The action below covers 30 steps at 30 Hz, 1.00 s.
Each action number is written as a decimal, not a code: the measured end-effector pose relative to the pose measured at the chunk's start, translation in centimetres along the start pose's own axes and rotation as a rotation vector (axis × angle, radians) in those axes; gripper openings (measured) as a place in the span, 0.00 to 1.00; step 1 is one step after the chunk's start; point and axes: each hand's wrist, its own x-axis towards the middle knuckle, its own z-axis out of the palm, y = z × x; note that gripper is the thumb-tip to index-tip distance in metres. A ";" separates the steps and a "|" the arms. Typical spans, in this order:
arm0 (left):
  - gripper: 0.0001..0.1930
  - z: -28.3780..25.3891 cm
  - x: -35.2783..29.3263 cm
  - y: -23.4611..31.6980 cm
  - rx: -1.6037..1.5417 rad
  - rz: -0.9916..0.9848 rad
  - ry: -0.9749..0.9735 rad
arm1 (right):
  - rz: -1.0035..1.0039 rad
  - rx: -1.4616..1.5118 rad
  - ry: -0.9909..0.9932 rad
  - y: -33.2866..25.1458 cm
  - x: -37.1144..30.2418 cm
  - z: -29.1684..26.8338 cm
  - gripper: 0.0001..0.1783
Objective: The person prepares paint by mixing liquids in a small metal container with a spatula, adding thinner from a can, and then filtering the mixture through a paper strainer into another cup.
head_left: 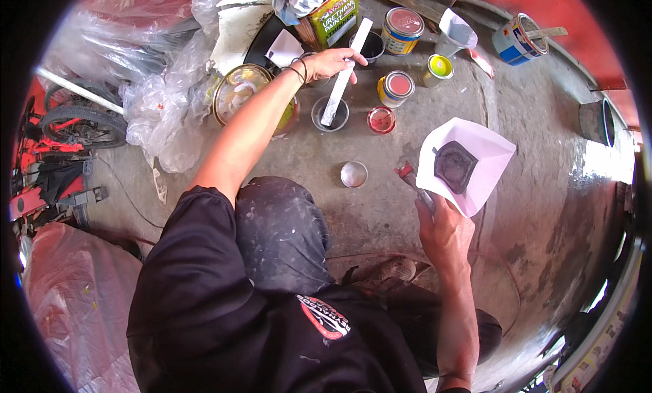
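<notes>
A long white stirring stick (337,87) is pinched in the fingers of my left hand (333,62), at arm's length ahead. Its lower end stands in a small round cup (345,114) with dark contents. My right hand (447,233), at the right, is closed round what looks like a spray gun (415,182) with a reddish front end. Above that hand spreads a white paper funnel (494,148), open at the top, with a dark grey, many-sided patch (455,167) inside. The funnel hides most of the gun. A small round metal cup or lid (354,174) sits on the floor between my hands.
Beyond the stirring cup stand a small red tin (381,121), pink-topped cans (396,88), a yellow-green pot (439,70), a rectangular thinner can (333,16) and a blue-white can (519,40) with a stick across it. Plastic sheeting (163,115) and a bicycle (85,125) lie left.
</notes>
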 end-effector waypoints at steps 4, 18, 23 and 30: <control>0.18 -0.1 0.3 0.0 0.003 -0.035 -0.033 | 0.015 0.013 -0.021 -0.1 0.0 0.0 0.17; 0.21 -0.4 -0.8 -1.6 0.057 -0.082 0.103 | 0.036 0.007 -0.101 -0.8 0.0 0.4 0.19; 0.19 3.0 -5.4 4.3 0.344 0.169 0.623 | 0.067 -0.025 -0.115 -0.2 0.0 -0.3 0.20; 0.16 14.0 -16.5 2.0 0.571 0.282 0.110 | 0.120 -0.031 -0.173 -0.8 1.2 -0.9 0.19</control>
